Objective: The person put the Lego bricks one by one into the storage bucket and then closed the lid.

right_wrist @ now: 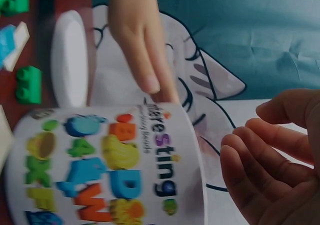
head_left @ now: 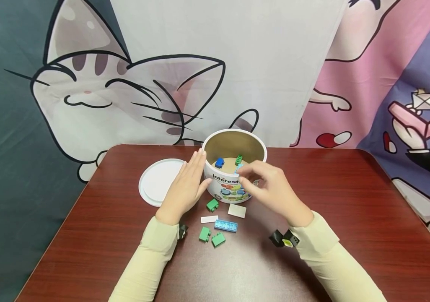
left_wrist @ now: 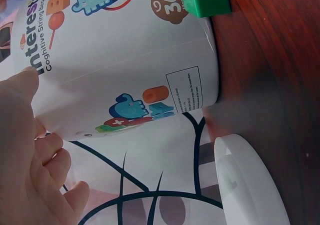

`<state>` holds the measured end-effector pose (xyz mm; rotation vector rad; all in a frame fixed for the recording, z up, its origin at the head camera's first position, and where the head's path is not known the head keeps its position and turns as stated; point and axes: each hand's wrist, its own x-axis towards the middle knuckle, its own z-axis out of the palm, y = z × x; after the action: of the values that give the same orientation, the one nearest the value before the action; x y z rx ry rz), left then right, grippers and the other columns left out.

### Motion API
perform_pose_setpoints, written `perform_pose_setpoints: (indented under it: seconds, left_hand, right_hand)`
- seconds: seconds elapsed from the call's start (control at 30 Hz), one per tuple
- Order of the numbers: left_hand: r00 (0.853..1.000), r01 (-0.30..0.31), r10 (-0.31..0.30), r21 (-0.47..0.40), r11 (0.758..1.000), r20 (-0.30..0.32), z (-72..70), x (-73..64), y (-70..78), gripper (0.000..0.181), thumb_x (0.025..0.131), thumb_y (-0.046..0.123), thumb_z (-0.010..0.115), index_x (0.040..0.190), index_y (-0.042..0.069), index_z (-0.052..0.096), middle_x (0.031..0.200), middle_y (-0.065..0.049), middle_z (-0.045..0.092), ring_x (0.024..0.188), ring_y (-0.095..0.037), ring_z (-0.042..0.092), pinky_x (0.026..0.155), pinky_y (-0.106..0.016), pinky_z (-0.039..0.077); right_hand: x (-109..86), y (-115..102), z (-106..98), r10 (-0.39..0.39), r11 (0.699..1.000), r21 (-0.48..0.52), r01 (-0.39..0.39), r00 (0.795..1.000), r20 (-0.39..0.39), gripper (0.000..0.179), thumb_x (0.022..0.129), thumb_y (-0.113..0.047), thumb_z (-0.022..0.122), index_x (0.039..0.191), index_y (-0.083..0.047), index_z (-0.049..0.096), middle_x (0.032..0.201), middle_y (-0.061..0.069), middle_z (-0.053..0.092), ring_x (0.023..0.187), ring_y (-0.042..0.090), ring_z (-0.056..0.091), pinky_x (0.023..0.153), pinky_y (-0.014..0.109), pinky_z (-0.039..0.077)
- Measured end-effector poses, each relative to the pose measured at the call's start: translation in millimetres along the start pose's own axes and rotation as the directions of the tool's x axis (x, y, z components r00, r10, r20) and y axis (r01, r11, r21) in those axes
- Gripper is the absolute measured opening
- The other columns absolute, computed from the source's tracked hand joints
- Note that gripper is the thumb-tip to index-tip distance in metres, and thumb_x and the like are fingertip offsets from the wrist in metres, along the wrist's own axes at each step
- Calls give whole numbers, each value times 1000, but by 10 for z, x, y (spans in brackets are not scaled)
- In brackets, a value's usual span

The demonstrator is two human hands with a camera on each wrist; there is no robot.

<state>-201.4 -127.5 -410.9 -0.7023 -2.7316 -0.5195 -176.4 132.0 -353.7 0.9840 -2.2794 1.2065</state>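
A white printed bucket (head_left: pixel 234 197) stands at the back of the table, its top uncovered. My left hand (head_left: pixel 185 184) rests against its left side with straight fingers; in the left wrist view the thumb touches the printed wall. Over the front right rim hovers my right hand (head_left: pixel 271 184), fingers loosely bent, with nothing seen between them in the right wrist view (right_wrist: pixel 280 155). Inside the bucket lie a blue brick (head_left: pixel 219 162), a green brick (head_left: pixel 239 160) and a light blue brick (head_left: pixel 238 168), the last partly hidden by the rim and right fingertips.
Left of the bucket lies a round white lid (head_left: pixel 156 182), partly behind the left hand. In front are green bricks (head_left: pixel 218 239), a long light blue brick (head_left: pixel 226 225), a cream plate piece (head_left: pixel 237 210) and a thin white piece (head_left: pixel 209 219). A cartoon curtain (head_left: pixel 268 63) hangs behind.
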Motion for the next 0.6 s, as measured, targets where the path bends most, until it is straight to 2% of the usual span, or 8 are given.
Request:
perform_pose_setpoints:
  seconds: [0.17, 0.33, 0.43, 0.6]
  left_hand:
    - [1000, 1, -1, -7, 1000, 0, 2, 4, 1, 73, 107, 35, 51, 163, 6, 15, 170, -9, 13, 156, -22, 10, 124, -49, 15]
    - [1000, -3, 3, 2, 1000, -10, -4, 3, 1, 72, 107, 34, 51, 162, 4, 16, 169, -11, 14, 156, -23, 11, 123, -50, 17]
    - [1000, 1, -1, 2, 1000, -6, -6, 0, 3, 72, 107, 34, 51, 162, 4, 16, 169, -11, 14, 156, -23, 11, 124, -49, 16]
    - [1000, 5, -5, -3, 1000, 2, 2, -5, 9, 73, 107, 35, 50, 163, 5, 15, 169, -10, 13, 156, -22, 10, 124, -48, 15]
  right_hand:
    - [-202, 23, 53, 13, 999, 29, -16, 996, 90, 16, 87, 1, 74, 101, -5, 74, 92, -4, 70, 79, 7, 65, 70, 30, 58]
    - [-356, 80, 116, 91, 995, 22, -96, 981, 170, 17, 86, 0, 76, 101, -7, 74, 92, -5, 68, 80, 7, 64, 72, 30, 59]
    - [-423, 128, 160, 157, 988, -19, -156, 964, 216, 15, 86, -3, 77, 100, -8, 74, 90, -5, 67, 79, 7, 63, 72, 30, 58]
    - [-511, 228, 232, 279, 960, -98, -263, 921, 273, 12, 86, -4, 77, 98, -4, 74, 90, 1, 69, 78, 11, 65, 71, 31, 58]
